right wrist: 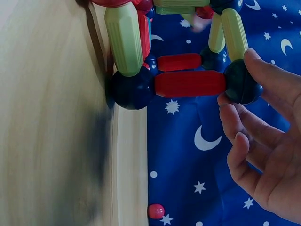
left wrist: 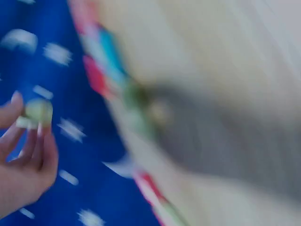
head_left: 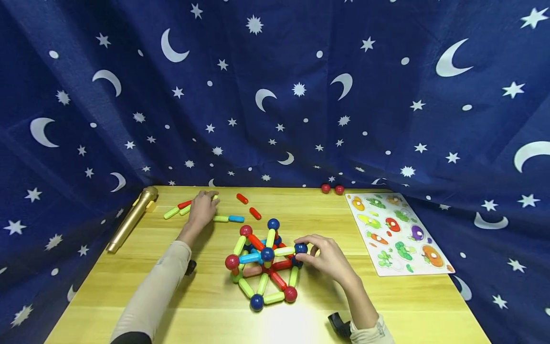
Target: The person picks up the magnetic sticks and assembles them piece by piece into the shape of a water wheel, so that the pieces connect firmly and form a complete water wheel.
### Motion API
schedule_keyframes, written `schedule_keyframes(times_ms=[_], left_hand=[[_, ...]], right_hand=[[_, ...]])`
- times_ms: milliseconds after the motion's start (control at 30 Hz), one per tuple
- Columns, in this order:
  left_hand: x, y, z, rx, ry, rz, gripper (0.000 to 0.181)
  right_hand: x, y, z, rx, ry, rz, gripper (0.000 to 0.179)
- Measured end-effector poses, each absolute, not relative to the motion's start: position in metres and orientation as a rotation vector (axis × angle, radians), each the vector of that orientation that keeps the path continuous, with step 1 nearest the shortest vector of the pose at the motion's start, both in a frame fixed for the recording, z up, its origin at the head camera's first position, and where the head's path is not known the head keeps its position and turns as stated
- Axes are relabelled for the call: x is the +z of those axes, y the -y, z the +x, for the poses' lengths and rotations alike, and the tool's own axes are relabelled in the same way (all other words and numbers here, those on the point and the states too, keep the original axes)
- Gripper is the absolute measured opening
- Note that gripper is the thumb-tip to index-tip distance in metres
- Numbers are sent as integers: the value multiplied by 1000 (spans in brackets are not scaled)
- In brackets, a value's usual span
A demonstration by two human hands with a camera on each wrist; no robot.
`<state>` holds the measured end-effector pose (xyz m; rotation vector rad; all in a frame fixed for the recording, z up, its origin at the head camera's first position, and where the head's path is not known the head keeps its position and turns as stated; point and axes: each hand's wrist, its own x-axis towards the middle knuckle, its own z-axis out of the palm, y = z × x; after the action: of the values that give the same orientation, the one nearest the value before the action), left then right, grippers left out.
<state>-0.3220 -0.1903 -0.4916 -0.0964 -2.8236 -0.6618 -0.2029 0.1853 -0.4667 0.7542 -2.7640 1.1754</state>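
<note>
The right grip (head_left: 325, 258) pinches a blue ball (head_left: 301, 248).

Gold microphone (head_left: 132, 220), vegetable board (head_left: 401, 235), starry blue curtain (head_left: 296, 138) behind

Multicoloured rod frame (head_left: 267, 255) (blue ball (head_left: 301, 248) pinched).

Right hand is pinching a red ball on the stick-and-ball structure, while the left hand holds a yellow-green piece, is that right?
Not quite: the ball in the right hand is dark blue, not red, as the right wrist view shows. It is on the structure, and the left hand holds a yellow-green piece.
</note>
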Motion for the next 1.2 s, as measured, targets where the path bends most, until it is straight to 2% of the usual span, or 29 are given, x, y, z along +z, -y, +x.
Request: schedule_keyframes(times_ms=[100,200,367,867,1067,1200], left_hand=[[-465,163,-312,-1126,2791,-187,30],[-445,138,-300,-1339,2838,-331,31],[-431,113,-288,-1229,2948,-558,34],[-420,79,-287,-906,3342,-799,44],[-422,82,-286,-1013,3318,-885,46],[-427,96,-296,-1212,3264,-917,35]], right_hand=[[-466,-185,-203,1172,2760,752,28],[-466,-185,-203,1176,2759,756,28],[-467,-185,-202,1187,2764,758,29],[-466,-184,-201,1186,2765,788,27],[-465,-185,-201,1181,2762,796,28],[-465,-185,-200,1172,2762,792,28]])
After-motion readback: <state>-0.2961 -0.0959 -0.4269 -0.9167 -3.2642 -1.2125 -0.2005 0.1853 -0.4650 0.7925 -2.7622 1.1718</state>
